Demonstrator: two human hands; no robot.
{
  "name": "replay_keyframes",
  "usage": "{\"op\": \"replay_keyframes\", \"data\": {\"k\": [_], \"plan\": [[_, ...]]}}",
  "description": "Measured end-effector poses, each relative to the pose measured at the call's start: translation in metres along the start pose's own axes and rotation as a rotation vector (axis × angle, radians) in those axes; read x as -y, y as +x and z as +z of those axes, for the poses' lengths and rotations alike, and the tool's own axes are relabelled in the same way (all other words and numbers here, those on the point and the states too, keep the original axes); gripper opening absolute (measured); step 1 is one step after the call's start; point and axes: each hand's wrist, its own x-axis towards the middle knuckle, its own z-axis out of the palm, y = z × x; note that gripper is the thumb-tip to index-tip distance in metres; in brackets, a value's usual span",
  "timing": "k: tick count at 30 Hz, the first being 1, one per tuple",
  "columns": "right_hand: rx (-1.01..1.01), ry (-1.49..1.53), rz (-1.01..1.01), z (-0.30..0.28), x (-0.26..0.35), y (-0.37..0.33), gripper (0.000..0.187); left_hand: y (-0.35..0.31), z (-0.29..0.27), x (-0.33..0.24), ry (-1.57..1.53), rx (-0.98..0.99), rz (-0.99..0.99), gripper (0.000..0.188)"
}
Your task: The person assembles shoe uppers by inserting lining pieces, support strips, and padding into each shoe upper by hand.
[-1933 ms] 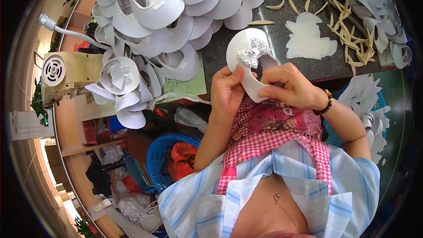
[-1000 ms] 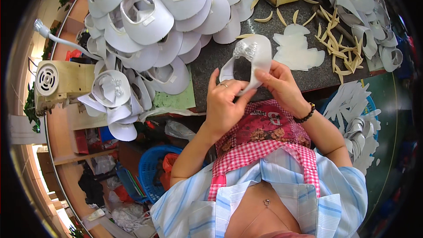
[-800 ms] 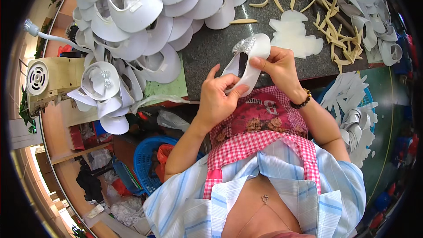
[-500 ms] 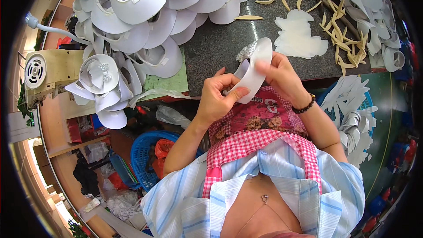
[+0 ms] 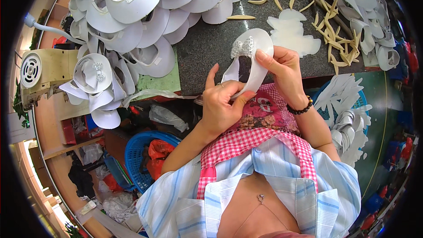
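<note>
A white shoe upper [image 5: 263, 39] with a glittering bow [image 5: 243, 46] is held up over the near edge of the dark worktop. My left hand [image 5: 224, 103] grips its lower end between thumb and bent fingers, the index finger sticking up. On the other side, my right hand [image 5: 286, 67] pinches the toe part, thumb on the outer face and fingers behind. The bow side faces up, and the opening shows between the two side bands. Part of the lower end is hidden by my left fingers.
Many white uppers [image 5: 132, 0] are heaped at the far left, more [image 5: 361, 0] at the far right. Curved cream pieces [image 5: 343, 39] lie near a white sheet [image 5: 293, 33]. A beige machine [image 5: 53, 68] stands left, above a blue basket [image 5: 136, 158]. White scraps [image 5: 343, 101] hang lower right.
The upper has been tilted so its bow and opening now show. My right hand has shifted its hold on the toe, and my left index finger has lifted.
</note>
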Motion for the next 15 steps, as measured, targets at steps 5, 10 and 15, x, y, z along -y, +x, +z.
{"op": "replay_keyframes", "data": {"k": [5,10,15], "plan": [[0.091,0.155,-0.069,-0.016,0.005,-0.004,0.021,-0.001,-0.018,-0.013,-0.144,-0.083,0.217,0.023],[0.330,0.233,-0.039,-0.030,0.004,-0.005,0.024,0.013,-0.029,0.041,-1.188,0.275,-0.488,0.066],[-0.193,-0.733,-0.588,-0.026,0.027,0.010,0.021,0.019,-0.016,0.022,-1.199,-0.113,-0.525,0.028]]}}
